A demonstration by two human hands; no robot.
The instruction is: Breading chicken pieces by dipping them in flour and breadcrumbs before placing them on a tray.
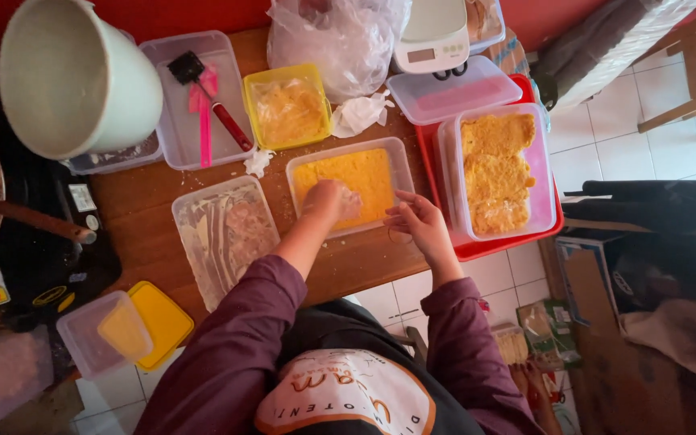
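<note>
Left grip (333, 201) clenched in crumb tub (396, 165), right grip (419, 221) released; three breaded cutlets (497, 173) beside.

At the centre, the left hand (330, 201) presses down, fingers curled, into a clear tub of yellow breadcrumbs (354, 184). The right hand (415, 219) rests open on the tub's rim at three o'clock. At three o'clock of that, a clear box of breaded cutlets (497, 171) sits on a red tray (489, 246). At nine o'clock of the crumb tub lies a tub of raw meat (223, 234); at eleven o'clock, a yellow-rimmed tub (286, 107). All stand on a wooden table (142, 234).
</note>
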